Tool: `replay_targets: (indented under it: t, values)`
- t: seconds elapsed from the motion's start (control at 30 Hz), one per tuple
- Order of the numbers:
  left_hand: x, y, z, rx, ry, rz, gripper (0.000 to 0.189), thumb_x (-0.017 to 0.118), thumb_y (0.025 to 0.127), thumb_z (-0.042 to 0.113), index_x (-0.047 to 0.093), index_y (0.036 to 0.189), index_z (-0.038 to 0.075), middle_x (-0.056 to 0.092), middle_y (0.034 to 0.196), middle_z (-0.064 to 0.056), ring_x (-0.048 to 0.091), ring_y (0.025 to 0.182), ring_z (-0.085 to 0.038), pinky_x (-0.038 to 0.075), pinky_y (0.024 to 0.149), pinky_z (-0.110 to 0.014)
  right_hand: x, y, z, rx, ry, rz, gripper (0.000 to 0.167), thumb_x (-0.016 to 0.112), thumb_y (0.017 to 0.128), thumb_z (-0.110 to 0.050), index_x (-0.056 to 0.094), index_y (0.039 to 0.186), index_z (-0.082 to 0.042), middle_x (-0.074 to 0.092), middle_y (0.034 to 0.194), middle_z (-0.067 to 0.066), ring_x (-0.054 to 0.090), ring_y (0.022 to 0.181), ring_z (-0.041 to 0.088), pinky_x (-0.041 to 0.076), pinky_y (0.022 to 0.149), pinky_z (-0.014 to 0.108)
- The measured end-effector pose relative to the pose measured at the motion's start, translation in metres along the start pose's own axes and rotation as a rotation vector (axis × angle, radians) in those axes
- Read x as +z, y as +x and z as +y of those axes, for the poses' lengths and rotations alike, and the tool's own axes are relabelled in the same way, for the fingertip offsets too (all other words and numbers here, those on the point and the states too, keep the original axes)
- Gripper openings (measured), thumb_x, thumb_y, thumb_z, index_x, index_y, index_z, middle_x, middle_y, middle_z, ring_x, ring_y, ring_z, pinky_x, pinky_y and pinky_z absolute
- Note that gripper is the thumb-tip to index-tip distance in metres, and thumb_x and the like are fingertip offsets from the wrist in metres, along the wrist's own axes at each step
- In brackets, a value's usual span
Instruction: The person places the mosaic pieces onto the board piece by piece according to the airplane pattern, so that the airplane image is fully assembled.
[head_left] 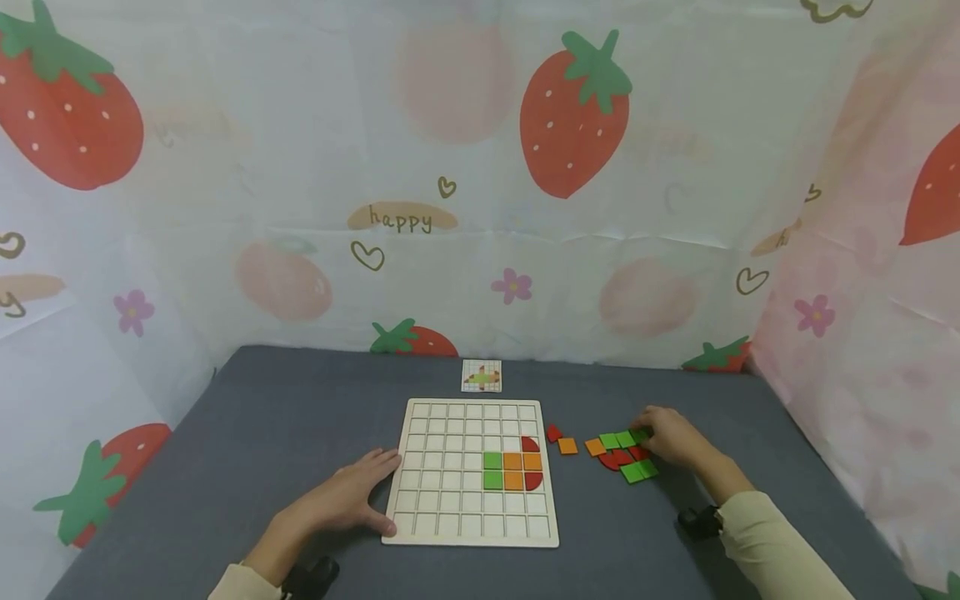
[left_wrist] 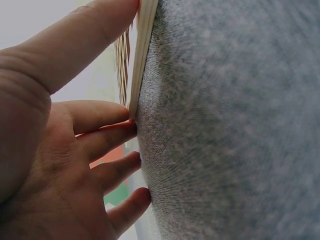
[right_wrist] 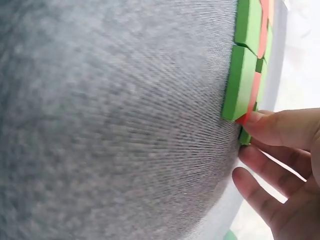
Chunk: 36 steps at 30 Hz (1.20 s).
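Observation:
My left hand (head_left: pixel 341 497) rests at the left side of a pale wooden grid board (head_left: pixel 447 502), thumb and fingertips touching its edge, fingers nearly straight. On the board's right part sit two green squares (head_left: pixel 492 470), several orange squares (head_left: pixel 513 471) and two rounded red pieces (head_left: pixel 530 445). Beyond the board's right side, my right hand (head_left: pixel 672 435) reaches into a cluster of loose tiles. Its thumb and fingers pinch a green tile (right_wrist: pixel 245 136) at the end of the green row. Nearer me lie two more green squares (right_wrist: pixel 240 82), with red pieces between the rows.
A small picture card (head_left: pixel 482 377) with a coloured grid pattern lies behind the board. Between board and cluster are a loose orange square (head_left: pixel 567 447) and a small red piece (head_left: pixel 553 432). Strawberry-printed cloth (head_left: pixel 480 292) hangs behind the grey table (head_left: pixel 322 400).

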<state>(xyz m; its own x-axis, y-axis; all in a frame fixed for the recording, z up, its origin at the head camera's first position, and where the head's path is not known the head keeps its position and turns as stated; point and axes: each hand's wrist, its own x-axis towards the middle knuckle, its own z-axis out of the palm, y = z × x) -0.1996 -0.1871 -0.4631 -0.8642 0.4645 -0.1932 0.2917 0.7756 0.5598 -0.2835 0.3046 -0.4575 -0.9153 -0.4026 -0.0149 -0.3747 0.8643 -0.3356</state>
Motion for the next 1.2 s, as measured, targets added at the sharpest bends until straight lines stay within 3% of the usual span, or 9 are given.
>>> replay_targets:
  t: [0.6,0.87,1.2]
  values:
    - [0.001,0.002,0.000,-0.006,0.003,0.000,0.099,0.085,0.069,0.037,0.039,0.146,-0.005,0.036,0.153,-0.023,0.025,0.145,-0.046,0.025,0.107,-0.070,-0.001,-0.003,0.005,-0.010,0.034,0.067,0.021,0.069,0.081,0.002,0.071,0.102,0.004,0.066,0.096,0.015,0.063,0.087,0.030,0.054,0.074,0.044]
    - [0.002,0.000,-0.001,-0.009,0.009,0.006,0.100,0.085,0.068,0.038,0.038,0.146,-0.005,0.036,0.153,-0.024,0.025,0.145,-0.046,0.025,0.108,-0.070,-0.005,-0.003,-0.002,0.029,0.061,0.079,0.023,0.071,0.081,-0.002,0.071,0.103,0.005,0.067,0.097,0.016,0.063,0.087,0.029,0.054,0.074,0.045]
    - [0.001,0.000,-0.001,-0.003,0.007,0.008,0.101,0.085,0.068,0.039,0.038,0.146,-0.006,0.036,0.153,-0.025,0.025,0.145,-0.047,0.025,0.108,-0.070,-0.008,-0.002,-0.016,0.005,0.087,0.104,0.025,0.071,0.083,-0.006,0.071,0.105,0.004,0.066,0.097,0.012,0.062,0.088,0.027,0.054,0.074,0.044]
